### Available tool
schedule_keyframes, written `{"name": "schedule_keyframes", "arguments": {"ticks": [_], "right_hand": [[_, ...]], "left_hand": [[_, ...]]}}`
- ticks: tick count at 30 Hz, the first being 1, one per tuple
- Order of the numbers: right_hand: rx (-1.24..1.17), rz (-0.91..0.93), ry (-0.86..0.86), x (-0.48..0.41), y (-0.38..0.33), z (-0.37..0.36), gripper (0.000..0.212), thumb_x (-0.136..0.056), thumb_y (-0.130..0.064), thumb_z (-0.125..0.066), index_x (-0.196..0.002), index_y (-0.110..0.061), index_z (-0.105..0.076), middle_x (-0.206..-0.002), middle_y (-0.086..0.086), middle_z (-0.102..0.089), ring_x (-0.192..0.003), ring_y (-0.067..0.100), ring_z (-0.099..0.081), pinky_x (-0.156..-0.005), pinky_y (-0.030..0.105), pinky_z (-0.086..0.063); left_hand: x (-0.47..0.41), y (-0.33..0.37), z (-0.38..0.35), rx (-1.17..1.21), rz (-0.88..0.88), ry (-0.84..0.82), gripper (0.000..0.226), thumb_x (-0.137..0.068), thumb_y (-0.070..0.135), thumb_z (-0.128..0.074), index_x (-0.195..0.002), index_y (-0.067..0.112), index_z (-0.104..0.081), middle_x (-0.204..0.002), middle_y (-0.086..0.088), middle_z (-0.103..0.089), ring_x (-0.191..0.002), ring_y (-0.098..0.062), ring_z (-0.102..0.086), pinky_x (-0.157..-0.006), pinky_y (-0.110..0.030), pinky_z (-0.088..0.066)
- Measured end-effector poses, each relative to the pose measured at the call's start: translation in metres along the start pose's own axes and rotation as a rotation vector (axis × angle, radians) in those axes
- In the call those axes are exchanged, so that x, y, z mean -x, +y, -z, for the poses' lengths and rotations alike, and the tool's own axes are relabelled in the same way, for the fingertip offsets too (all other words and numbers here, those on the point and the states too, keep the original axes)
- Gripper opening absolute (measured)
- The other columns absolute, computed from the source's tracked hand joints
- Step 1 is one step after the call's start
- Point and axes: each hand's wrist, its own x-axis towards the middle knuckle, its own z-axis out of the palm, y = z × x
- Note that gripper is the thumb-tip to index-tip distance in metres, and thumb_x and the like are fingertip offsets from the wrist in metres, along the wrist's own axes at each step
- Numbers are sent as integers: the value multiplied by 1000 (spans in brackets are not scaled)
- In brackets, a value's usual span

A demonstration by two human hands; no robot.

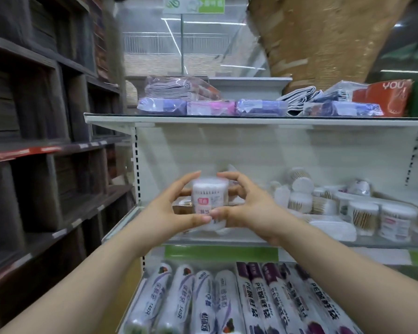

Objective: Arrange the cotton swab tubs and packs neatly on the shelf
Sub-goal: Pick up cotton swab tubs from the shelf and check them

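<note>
You hold 1 tub [209, 203] upright between both hands, above the front left part of the white shelf [251, 241]. Your left hand [176, 208] wraps its left side, fingers over the top rim and thumb across the lower label. Your right hand [247, 206] wraps its right side, fingers curled over the lid. The tub is clear with a pink-and-white label; whether it touches the shelf you cannot tell, as your hands hide its base. A brown pack [181, 207] lies just behind your left hand. To your right on the same shelf sits a loose jumble of tubs [299, 189], some tipped on their sides, and 2 upright tubs [381, 220] stand near the front edge. A flat white box [333, 229] lies just beside them.
</note>
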Motion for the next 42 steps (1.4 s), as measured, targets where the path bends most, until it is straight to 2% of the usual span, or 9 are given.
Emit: {"name": "schedule_keyframes", "arguments": {"ticks": [2, 6, 11, 14, 19, 24, 29, 35, 42], "right_hand": [[-24, -14, 20, -8, 1, -16, 71, -70, -4, -79, -125, -34, -46, -120, 5, -57, -96, 21, -68, -72, 36, -59], [-121, -24, 61, -18, 5, -33, 68, -69, 0, -78, -120, -32, -48, -118, 6, -60, -95, 25, -70, -80, 49, -57], [-251, -57, 28, -22, 3, -22, 73, -71, 3, -72, -133, -24, -45, -124, 12, -59, -102, 28, -67, -79, 45, -57], [-296, -70, 0, -25, 0, -13, 77, -66, -1, -70, -136, -22, -43, -127, 13, -57, -105, 28, -66, -77, 43, -58], [-346, -41, -84, -29, -4, 1, 65, -73, -1, -71, -130, -19, -49, -116, 18, -65, -102, 33, -67, -76, 41, -57], [-479, -55, -235, -33, 0, 14, 79, -66, -8, -80, -136, -17, -45, -129, 27, -56, -115, 44, -57, -92, 51, -51], [-510, -75, -372, -37, 4, 20, 75, -73, -7, -76, -139, -15, -43, -137, 27, -49, -123, 45, -50, -101, 54, -43], [-388, -105, -107, -39, -1, 14, 81, -70, -16, -77, -140, -23, -38, -131, 15, -57, -109, 33, -64, -83, 48, -56], [-57, -61, 108, -42, -4, 3, 59, -76, -14, -74, -128, -24, -47, -121, 8, -57, -94, 21, -70, -76, 47, -59]], "left_hand": [[1, -7, 17, -19, -1, -24, 89, -70, 14, -80, -135, 53, -34, -127, 14, -52, -94, -4, -69, -69, -14, -54], [-4, -16, 37, -30, -11, -71, 95, -69, 13, -81, -137, 54, -30, -127, 12, -54, -96, -5, -68, -76, -20, -56], [-17, -22, 42, 51, -16, -97, 91, -69, 13, -81, -136, 54, -34, -128, 17, -53, -101, -6, -66, -83, -25, -56], [-23, -23, 42, 80, -36, -119, 87, -70, 14, -80, -132, 56, -36, -126, 23, -52, -101, -1, -65, -77, -17, -55], [-33, -26, 33, 77, -85, -138, 98, -67, 4, -81, -135, 56, -31, -133, 18, -48, -102, 0, -64, -82, -21, -55], [-40, -24, 26, 82, -161, -110, 102, -70, 3, -79, -139, 52, -22, -129, 31, -40, -100, 21, -54, -71, -7, -49], [-46, -25, 22, -27, -232, -81, 97, -68, 11, -82, -138, 50, -27, -139, 25, -39, -125, 3, -44, -83, -15, -52], [-51, -29, 18, -313, -345, 80, 92, -65, 13, -83, -129, 53, -31, -126, 35, -36, -110, 23, -41, -82, 2, -38], [-57, -36, 10, -383, -404, 84, 94, -67, 13, -80, -130, 58, -26, -133, 30, -29, -120, -1, -44, -92, -17, -48]]}}
